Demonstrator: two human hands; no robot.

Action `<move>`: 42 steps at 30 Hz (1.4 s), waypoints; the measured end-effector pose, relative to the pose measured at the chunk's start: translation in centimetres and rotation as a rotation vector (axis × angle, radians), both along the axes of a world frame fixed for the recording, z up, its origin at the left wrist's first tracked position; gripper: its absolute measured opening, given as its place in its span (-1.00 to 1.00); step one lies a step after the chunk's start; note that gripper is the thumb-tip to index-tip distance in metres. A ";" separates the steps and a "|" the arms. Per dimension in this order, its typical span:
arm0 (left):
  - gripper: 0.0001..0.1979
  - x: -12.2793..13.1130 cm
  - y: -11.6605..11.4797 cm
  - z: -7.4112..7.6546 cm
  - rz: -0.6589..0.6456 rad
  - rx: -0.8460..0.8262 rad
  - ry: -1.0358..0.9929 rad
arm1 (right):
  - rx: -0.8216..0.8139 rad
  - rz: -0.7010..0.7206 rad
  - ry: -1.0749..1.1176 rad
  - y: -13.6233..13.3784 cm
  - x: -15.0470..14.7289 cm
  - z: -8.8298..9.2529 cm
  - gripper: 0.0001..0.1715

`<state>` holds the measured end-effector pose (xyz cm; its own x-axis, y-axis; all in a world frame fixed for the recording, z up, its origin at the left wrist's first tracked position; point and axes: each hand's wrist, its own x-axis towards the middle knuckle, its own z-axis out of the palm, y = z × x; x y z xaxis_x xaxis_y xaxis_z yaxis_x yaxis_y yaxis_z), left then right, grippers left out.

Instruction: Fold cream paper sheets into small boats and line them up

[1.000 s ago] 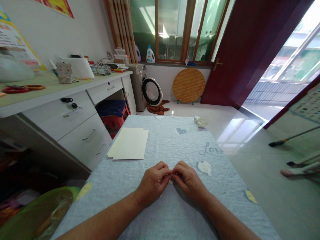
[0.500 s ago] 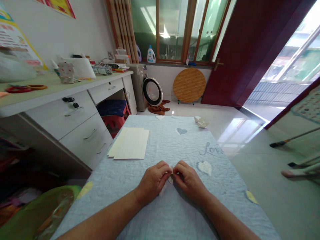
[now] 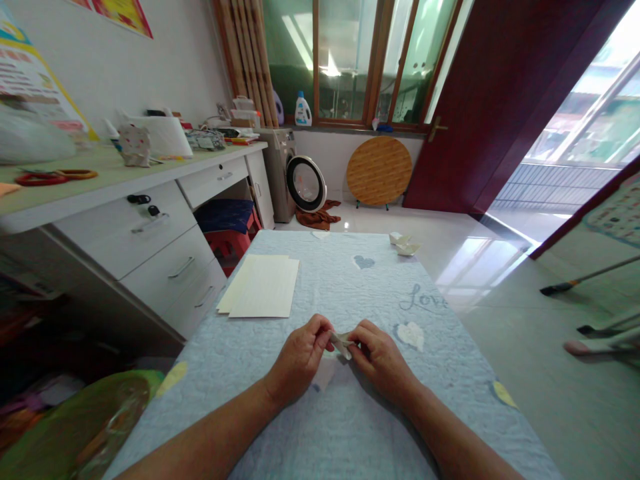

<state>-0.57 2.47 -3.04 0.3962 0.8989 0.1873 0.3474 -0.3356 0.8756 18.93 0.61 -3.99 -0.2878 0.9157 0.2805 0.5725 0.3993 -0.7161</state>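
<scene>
Between my hands, above the cloth-covered table (image 3: 280,413), is a small piece of folded paper (image 3: 342,345). My left hand (image 3: 303,357) pinches its left end between thumb and fingers. At its right end, my right hand (image 3: 377,357) is closed on it in a similar pinch, hiding part of the paper. Flat to the left on the table lies a stack of pale paper sheets (image 3: 263,287). Two small folded paper pieces (image 3: 407,248) sit at the far right corner of the table.
A white desk with drawers (image 3: 150,233) runs along the left, with scissors (image 3: 50,177) on top. Under it stands a red stool (image 3: 227,240). A green bin (image 3: 110,407) is at the lower left. Beyond the table, a washing machine (image 3: 277,173) has its door open.
My hands have moved slightly apart, the left one shifting a little left. More of the folded paper now shows between them. The sheets and other folded pieces have stayed put.
</scene>
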 end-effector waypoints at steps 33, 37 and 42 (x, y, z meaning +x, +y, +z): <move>-0.89 0.1 0.8 -0.7 -0.133 -0.268 -0.289 | 0.025 0.017 0.069 0.0 0.6 0.4 -0.83; -0.86 0.2 0.7 -0.8 -0.119 -0.321 -0.322 | 0.044 -0.012 0.098 0.0 0.6 0.5 -0.82; -0.81 0.2 0.8 -0.9 -0.097 -0.386 -0.321 | 0.049 -0.041 0.118 0.1 0.7 0.3 -0.84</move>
<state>-0.39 3.28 -3.98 0.4580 0.8886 -0.0254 0.0238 0.0163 0.9996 19.62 0.73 -3.70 -0.2132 0.9102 0.3550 0.5019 0.4138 -0.7595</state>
